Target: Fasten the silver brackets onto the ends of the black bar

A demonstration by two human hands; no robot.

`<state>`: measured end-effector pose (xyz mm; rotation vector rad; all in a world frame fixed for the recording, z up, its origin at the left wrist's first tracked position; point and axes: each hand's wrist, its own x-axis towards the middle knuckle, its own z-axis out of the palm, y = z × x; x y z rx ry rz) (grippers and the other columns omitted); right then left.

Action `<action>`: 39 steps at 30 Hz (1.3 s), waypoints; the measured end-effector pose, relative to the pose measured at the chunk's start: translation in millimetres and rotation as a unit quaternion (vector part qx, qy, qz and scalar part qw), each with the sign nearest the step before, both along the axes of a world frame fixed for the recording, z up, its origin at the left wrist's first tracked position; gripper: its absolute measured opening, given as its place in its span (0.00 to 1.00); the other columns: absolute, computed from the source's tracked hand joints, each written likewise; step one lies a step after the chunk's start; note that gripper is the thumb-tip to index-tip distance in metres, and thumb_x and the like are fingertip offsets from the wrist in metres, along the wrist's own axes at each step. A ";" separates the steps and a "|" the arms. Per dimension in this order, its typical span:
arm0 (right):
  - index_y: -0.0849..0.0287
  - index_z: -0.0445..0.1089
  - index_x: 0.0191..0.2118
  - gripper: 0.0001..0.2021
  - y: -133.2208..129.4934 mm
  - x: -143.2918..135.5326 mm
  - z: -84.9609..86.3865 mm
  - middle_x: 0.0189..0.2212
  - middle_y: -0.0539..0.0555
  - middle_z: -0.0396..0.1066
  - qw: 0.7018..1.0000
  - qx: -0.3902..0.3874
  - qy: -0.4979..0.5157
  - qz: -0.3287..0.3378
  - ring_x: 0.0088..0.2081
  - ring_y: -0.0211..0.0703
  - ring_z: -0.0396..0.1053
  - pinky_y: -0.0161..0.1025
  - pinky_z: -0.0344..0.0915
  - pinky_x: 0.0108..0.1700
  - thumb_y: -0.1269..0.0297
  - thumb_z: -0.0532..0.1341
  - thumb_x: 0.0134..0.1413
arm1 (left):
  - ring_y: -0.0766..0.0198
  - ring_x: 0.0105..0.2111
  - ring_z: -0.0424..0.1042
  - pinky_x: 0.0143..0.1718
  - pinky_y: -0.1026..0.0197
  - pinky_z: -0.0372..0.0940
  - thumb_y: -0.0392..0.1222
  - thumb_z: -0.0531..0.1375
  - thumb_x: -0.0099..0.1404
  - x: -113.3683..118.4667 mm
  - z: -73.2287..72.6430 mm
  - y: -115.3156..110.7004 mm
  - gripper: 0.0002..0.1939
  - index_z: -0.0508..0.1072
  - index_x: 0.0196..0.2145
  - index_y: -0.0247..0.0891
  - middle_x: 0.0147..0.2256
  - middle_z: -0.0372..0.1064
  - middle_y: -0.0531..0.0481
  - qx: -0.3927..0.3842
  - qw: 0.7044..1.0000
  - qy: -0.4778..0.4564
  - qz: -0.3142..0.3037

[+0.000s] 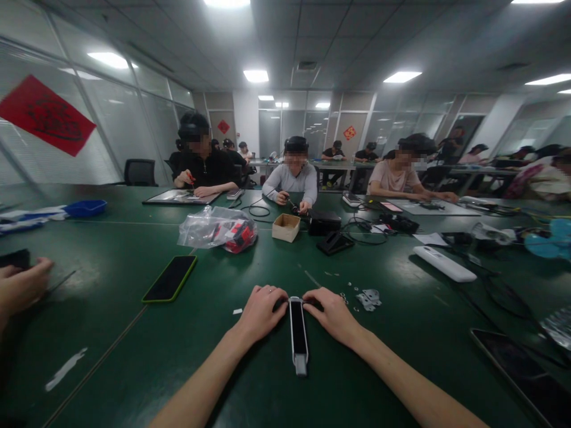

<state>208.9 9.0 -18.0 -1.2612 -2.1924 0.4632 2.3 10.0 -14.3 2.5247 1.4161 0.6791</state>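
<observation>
Slim device [298, 333], fingers [279, 293] at far edge, phone [170, 279] well apart

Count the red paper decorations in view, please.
3: a large red paper sheet on the left glass wall; a small red paper diamond at back left; a red-orange paper diamond at back, right of centre. Others may be hidden.

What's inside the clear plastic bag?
Something red and black shows through the clear plastic bag. Its full shape and whatever lies beneath it are hidden by plastic folds and glare.
</observation>
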 end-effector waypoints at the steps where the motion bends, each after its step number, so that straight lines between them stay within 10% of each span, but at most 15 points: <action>1: 0.57 0.71 0.39 0.07 0.4 -0.6 -0.6 0.36 0.53 0.72 1.000 0.003 0.000 0.001 0.39 0.42 0.68 0.41 0.66 0.42 0.64 0.58 0.56 | 0.62 0.39 0.68 0.40 0.59 0.55 0.41 0.53 0.65 0.1 -0.2 0.1 0.07 0.70 0.37 0.41 0.36 0.71 0.51 0.001 1.000 0.000 0.000; 39: 0.60 0.70 0.39 0.07 1.0 0.6 -0.2 0.36 0.54 0.71 1.000 0.018 0.009 0.020 0.39 0.42 0.67 0.41 0.65 0.42 0.67 0.58 0.55 | 0.61 0.38 0.68 0.39 0.58 0.54 0.40 0.53 0.64 1.9 5.7 -1.9 0.07 0.70 0.37 0.40 0.35 0.72 0.52 -0.006 1.000 0.018 0.009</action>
